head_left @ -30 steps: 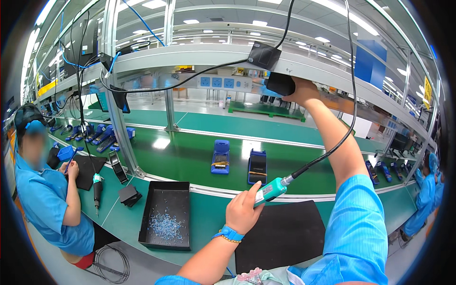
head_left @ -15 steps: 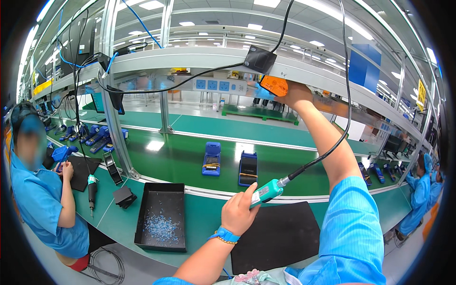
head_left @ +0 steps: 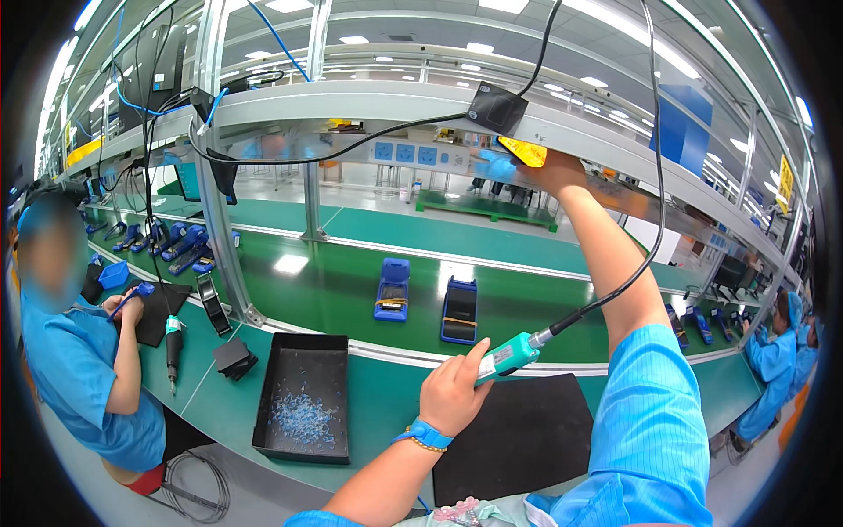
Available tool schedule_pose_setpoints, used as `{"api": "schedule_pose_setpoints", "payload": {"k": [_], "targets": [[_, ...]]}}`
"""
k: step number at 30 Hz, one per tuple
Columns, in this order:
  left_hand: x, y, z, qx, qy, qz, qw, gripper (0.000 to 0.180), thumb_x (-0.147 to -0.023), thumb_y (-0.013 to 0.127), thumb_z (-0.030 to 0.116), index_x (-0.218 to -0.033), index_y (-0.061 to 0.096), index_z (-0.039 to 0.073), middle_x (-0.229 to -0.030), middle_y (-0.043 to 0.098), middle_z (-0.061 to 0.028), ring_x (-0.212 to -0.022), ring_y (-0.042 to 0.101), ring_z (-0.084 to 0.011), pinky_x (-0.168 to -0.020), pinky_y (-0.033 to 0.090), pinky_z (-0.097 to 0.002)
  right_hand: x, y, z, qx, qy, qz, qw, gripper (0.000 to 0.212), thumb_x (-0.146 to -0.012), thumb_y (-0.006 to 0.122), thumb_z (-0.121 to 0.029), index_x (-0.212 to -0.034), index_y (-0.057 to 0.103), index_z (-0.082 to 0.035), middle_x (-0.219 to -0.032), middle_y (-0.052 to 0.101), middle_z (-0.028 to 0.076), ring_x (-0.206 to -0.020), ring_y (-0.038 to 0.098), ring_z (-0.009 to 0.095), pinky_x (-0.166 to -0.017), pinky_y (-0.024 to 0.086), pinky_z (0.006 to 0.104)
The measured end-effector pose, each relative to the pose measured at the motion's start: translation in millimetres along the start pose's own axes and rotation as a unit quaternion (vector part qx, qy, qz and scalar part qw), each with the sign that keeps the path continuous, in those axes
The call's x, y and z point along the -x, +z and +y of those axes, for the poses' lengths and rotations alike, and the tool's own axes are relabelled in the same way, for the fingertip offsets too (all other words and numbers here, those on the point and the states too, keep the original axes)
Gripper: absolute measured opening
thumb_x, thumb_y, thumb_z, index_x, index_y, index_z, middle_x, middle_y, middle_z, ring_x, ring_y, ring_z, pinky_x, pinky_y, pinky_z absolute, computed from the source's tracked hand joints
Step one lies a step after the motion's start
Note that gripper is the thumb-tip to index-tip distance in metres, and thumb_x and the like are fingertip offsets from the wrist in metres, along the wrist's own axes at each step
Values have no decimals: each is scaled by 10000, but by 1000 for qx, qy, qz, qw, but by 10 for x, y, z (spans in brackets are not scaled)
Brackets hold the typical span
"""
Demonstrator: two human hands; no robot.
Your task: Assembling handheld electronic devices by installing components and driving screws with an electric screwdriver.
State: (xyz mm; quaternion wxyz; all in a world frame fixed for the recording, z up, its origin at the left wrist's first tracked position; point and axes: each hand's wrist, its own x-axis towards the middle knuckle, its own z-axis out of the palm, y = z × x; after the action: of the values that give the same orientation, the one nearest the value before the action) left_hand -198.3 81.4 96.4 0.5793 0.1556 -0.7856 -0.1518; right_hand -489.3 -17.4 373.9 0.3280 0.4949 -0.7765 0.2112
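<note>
My left hand [head_left: 450, 400], with a blue strap on its wrist, is closed around an electric screwdriver [head_left: 511, 355]. Its teal end and black cable point up to the right, while the rest of the tool is hidden in and below the hand. My right arm stretches up and forward, and my right hand [head_left: 560, 174] is under the grey shelf beam [head_left: 395, 104]. Beside that hand, below the beam, shows a flat yellow-orange piece [head_left: 527, 152]. The fingers there are mostly hidden, so I cannot tell whether they grip it.
Before me lies a black mat [head_left: 518, 435]. To its left stands a black tray [head_left: 303, 356] with small blue and silver pieces. Two blue-and-black handheld devices [head_left: 392, 294] rest on the green conveyor [head_left: 342, 272]. A co-worker [head_left: 79, 369] works at left, near a hanging screwdriver [head_left: 173, 347].
The yellow-orange piece looked larger and more orange before; less of it shows now. My left hand keeps its hold on the screwdriver. At left, the co-worker's hands and blue part have shifted.
</note>
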Motion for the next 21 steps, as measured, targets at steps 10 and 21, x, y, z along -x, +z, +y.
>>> {"api": "schedule_pose_setpoints", "payload": {"k": [10,21], "targets": [[-17,-6,17,-13,27,4,1000,771,-661,829,47,-1373,539,111,-824,605,-94,-718,620,-287,-633,507,-392,-422,249,-11,10,70,29,997,858,-725,733,-638,-1403,540,-149,-1418,564,136,-1299,543,324,-1061,449,397],[7,-83,9,-30,12,15,999,787,-650,813,32,-1381,530,101,-799,580,-77,-711,613,-269,-627,504,-389,-847,664,68,11,9,-5,1000,850,-778,713,-633,-1382,550,-59,-1439,530,195,-1338,490,363,-1120,370,406]]}}
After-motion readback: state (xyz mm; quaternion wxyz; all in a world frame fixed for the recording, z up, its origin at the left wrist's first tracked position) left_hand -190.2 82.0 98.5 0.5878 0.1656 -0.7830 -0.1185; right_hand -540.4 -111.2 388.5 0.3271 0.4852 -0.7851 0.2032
